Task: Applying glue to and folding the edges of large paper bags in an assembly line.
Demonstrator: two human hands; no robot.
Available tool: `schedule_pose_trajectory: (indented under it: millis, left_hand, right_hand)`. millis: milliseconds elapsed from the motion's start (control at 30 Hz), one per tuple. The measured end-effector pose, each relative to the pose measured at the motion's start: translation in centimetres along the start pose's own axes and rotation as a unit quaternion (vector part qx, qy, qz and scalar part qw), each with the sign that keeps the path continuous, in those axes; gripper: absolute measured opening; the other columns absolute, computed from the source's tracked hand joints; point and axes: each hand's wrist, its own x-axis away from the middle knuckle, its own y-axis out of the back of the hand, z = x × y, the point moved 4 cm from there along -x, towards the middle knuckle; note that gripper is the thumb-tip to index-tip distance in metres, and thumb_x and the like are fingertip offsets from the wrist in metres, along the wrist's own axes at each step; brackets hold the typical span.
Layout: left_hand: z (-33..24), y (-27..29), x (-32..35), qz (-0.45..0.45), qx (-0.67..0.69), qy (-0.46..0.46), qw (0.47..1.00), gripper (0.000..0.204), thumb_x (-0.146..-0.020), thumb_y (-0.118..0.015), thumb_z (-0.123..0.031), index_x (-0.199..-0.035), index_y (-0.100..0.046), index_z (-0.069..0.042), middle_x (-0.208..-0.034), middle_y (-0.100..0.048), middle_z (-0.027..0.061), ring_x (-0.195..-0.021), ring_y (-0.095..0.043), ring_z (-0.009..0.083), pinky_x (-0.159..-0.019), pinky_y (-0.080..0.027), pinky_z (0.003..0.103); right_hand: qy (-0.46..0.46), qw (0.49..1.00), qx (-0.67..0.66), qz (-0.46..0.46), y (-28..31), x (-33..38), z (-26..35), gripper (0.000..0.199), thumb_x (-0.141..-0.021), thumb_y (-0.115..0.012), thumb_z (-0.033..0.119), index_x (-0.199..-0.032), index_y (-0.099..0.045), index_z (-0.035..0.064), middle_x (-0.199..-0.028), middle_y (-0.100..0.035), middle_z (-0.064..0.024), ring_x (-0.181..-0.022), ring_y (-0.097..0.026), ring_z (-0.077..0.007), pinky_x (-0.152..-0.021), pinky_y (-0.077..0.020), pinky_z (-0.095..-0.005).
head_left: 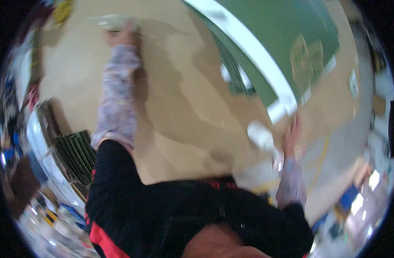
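Left hand (pixel 121 36): stretched far out over the table (pixel 179 107) toward its far left corner, fingers pressed down on a pale cloth (pixel 113 20); the blur hides how the fingers are set, but the hand lies on top of the cloth, touching it.
Pale cloth: crumpled and whitish, flat on the table surface near the far edge, partly under the left hand.
Left sleeve (pixel 117 94): light, speckled pattern, running from the wrist back to a black upper sleeve with red trim.
Right hand (pixel 291 135): at the near right part of the table, fingers pointing up and away; whether they are closed around anything cannot be told through the blur.
White object (pixel 260 134): a smeared, pale, oblong shape just beside the right hand, on its left; it is too blurred to say what it is or whether the hand grips it.
Hands to each other: well apart, one at the far left, one at the near right.
Table: broad, tan, smooth top with soft shadows of the arm across it.
Green panel (pixel 283 38): a large green board with a white border (pixel 244 51), lying across the table's far right corner.
Surroundings: blurred clutter around the rim of the view, with a dark slatted thing (pixel 74 155) off the table's left edge.
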Motion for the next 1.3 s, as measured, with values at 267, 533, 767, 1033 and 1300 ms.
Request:
schedule_pose_trajectory:
  millis: [267, 533, 767, 1033, 1300]
  left_hand:
    - [-4.7, 6.9, 14.5, 0.123, -0.263, -0.068, 0.954, 0.058, -0.068, -0.082, -0.006, -0.115, -0.049, 0.002, -0.112, -0.057, 0.0162, -0.098, -0.059, 0.0237, -0.087, -0.051, 0.037]
    - [-9.1, 14.0, 28.7, 0.112, -0.25, 0.048, 0.961, 0.059, -0.068, -0.08, -0.003, -0.117, -0.048, 0.0, -0.112, -0.056, 0.0136, -0.102, -0.058, 0.0232, -0.088, -0.05, 0.037]
    - [-11.5, 14.2, 38.4, 0.036, -0.277, 0.069, 0.958, 0.059, -0.069, -0.08, -0.004, -0.117, -0.047, 0.0, -0.111, -0.055, 0.0127, -0.102, -0.057, 0.0232, -0.088, -0.05, 0.037]
    - [-12.1, 11.4, 41.7, -0.006, -0.236, 0.087, 0.968, 0.056, -0.07, -0.079, -0.004, -0.115, -0.046, -0.001, -0.11, -0.056, 0.0123, -0.099, -0.059, 0.0221, -0.083, -0.053, 0.035]
    - [-12.7, 9.6, 40.9, -0.006, -0.143, 0.111, 0.983, 0.053, -0.072, -0.079, -0.009, -0.115, -0.048, 0.0, -0.105, -0.061, 0.013, -0.094, -0.062, 0.0225, -0.083, -0.053, 0.036]
  right_hand:
    - [-0.113, 0.975, -0.174, 0.081, 2.3, 2.4, 1.4, 0.07, -0.082, -0.055, 0.005, -0.145, -0.024, 0.0048, -0.148, -0.028, -0.0153, -0.138, -0.026, -0.03, -0.112, -0.0215, -0.0391]
    - [-0.069, 0.904, -0.395, 0.148, 1.5, 5.4, 13.5, 0.097, -0.072, -0.076, 0.014, -0.147, -0.014, 0.0047, -0.148, -0.028, -0.0153, -0.135, -0.031, -0.0257, -0.11, -0.0269, -0.0364]
    - [-0.063, 0.876, -0.458, 0.137, 0.4, 2.1, 15.1, 0.07, -0.071, -0.078, 0.016, -0.131, -0.043, 0.0026, -0.124, -0.054, -0.0119, -0.113, -0.053, -0.0223, -0.097, -0.0429, -0.0347]
    - [-0.042, 0.803, -0.531, 0.269, 2.6, 0.5, 16.7, 0.054, -0.072, -0.079, 0.016, -0.118, -0.054, 0.0004, -0.108, -0.063, -0.0089, -0.1, -0.06, -0.0151, -0.086, -0.0493, -0.0302]
    - [-0.004, 0.816, -0.514, 0.265, 3.2, -0.4, 15.9, 0.052, -0.073, -0.077, 0.008, -0.118, -0.053, -0.0014, -0.107, -0.063, -0.0086, -0.098, -0.061, -0.0172, -0.085, -0.0508, -0.0303]
